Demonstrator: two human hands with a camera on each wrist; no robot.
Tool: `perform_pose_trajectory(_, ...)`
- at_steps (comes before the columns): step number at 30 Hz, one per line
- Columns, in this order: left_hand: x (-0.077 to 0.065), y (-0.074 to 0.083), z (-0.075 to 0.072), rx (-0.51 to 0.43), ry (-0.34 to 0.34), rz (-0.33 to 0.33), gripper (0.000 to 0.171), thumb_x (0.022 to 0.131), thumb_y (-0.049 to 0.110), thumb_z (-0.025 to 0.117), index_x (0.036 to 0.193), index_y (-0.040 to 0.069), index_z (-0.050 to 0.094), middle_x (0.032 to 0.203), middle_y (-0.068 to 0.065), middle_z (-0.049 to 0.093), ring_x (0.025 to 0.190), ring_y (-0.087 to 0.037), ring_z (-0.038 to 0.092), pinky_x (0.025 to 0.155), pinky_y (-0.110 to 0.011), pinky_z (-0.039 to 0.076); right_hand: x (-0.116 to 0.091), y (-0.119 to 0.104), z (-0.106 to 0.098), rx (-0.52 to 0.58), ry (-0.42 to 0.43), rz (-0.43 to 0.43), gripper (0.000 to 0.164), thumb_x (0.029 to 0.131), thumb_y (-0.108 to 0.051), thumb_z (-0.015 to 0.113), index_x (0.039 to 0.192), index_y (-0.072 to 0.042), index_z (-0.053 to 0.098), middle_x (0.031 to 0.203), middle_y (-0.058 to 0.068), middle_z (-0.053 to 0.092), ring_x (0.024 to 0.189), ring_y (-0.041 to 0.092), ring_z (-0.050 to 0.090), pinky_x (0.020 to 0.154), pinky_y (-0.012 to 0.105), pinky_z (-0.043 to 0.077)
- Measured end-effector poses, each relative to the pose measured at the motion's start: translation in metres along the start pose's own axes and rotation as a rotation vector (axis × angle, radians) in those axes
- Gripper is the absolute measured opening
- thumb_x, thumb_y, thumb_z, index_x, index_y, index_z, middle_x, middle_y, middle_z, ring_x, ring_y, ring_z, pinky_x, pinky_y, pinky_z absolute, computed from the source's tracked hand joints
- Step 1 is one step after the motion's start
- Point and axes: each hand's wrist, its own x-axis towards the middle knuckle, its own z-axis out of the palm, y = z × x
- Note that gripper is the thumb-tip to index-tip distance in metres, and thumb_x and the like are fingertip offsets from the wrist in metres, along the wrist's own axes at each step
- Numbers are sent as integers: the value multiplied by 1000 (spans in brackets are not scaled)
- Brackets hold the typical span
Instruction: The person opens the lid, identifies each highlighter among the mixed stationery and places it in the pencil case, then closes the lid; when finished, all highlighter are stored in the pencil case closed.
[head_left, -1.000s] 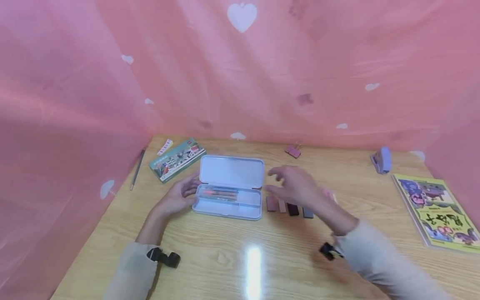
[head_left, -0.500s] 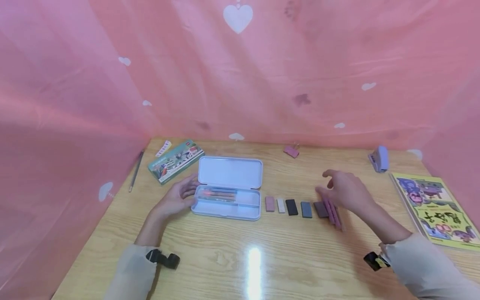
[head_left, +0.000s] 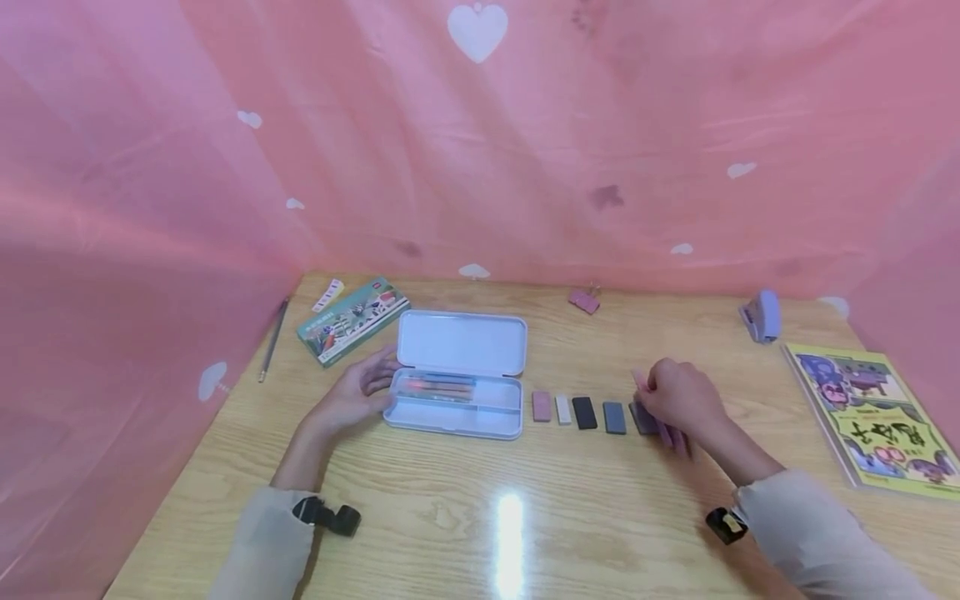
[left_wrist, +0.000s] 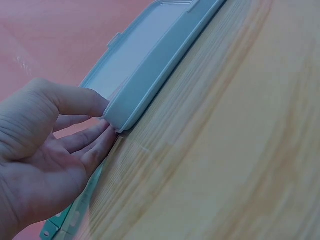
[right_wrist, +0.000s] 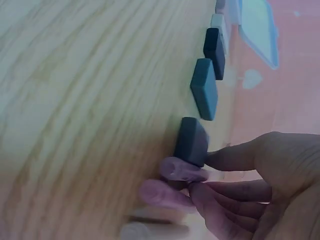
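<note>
A pale blue pencil case (head_left: 453, 425) lies with its lid up, and several pens (head_left: 442, 388) sit in its back compartment. My left hand (head_left: 358, 393) holds its left end, thumb at the rim and fingertips against the outer wall, as the left wrist view shows. On the right, my right hand (head_left: 684, 400) pinches one of the pink sticks (right_wrist: 182, 170), pen-like, between thumb and fingers. A second pink stick (right_wrist: 162, 194) lies beside it. The thumb is right at the end of a dark grey block (right_wrist: 191, 141), which looks like an eraser.
Pink (head_left: 542, 407), white (head_left: 563, 409), black (head_left: 584, 412) and blue-grey blocks (head_left: 614, 417) form a row right of the case. A green box (head_left: 354, 321) and a pencil (head_left: 273, 340) lie left. Behind stands a binder clip (head_left: 584, 301); at right are a purple stapler (head_left: 762, 317) and a book (head_left: 873, 417).
My right hand has moved right from beside the case, past the row of blocks, then down onto the pink sticks, its fingers closing there. The left hand stays at the case.
</note>
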Motion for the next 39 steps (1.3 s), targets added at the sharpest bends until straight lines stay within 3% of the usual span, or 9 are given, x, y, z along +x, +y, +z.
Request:
perform_pose_trajectory(7,0,-4,-2,6,11,3,81,81,-7,62,149,20,27,132,-14,50,127,-30,46,110,-41,37,5,1,-6,27,7,13,25,87,-21,59,72,-3,67,57,3,61,52,17,55,46,30,45)
perform_pose_trajectory(12,-2,-4,-6,20,19,-5,81,82,-7,62,149,19,25,133,-15,50,127,-31,46,110,-42,37,4,-6,-32,44,63,-56,25,88,-19,59,91,5,67,76,15,68,58,18,59,49,31,50)
perform_pose_trajectory(16,-2,-5,-9,17,16,-12,81,82,-8,61,150,16,23,134,-18,48,127,-34,45,110,-45,36,5,-14,-46,42,93,-105,23,88,-15,59,94,6,66,78,17,68,56,16,58,45,28,47)
perform_pose_trajectory(20,-1,-6,-8,-7,6,-7,81,81,-10,61,150,12,23,133,-21,48,127,-36,44,110,-46,35,12,-27,-46,19,101,-175,21,87,-14,59,92,5,68,74,13,68,51,13,54,43,26,45)
perform_pose_trajectory(26,1,-8,-5,13,10,5,81,81,-7,62,149,18,27,131,-14,51,124,-29,48,108,-39,39,28,-70,-27,-18,123,-319,16,86,-13,62,87,-1,71,72,6,68,56,13,55,48,28,47)
perform_pose_trajectory(34,3,-9,-2,17,10,-3,82,80,-8,61,149,21,26,131,-12,51,125,-29,48,108,-38,40,45,-141,-1,55,103,-475,13,86,-15,67,89,-4,73,75,3,69,64,13,58,56,27,50)
perform_pose_trajectory(39,3,-9,-4,8,2,-10,82,81,-8,61,149,23,26,133,-12,50,126,-28,46,109,-38,38,57,-173,12,62,83,-524,12,85,-16,68,92,-6,74,77,2,68,65,11,56,57,24,49)
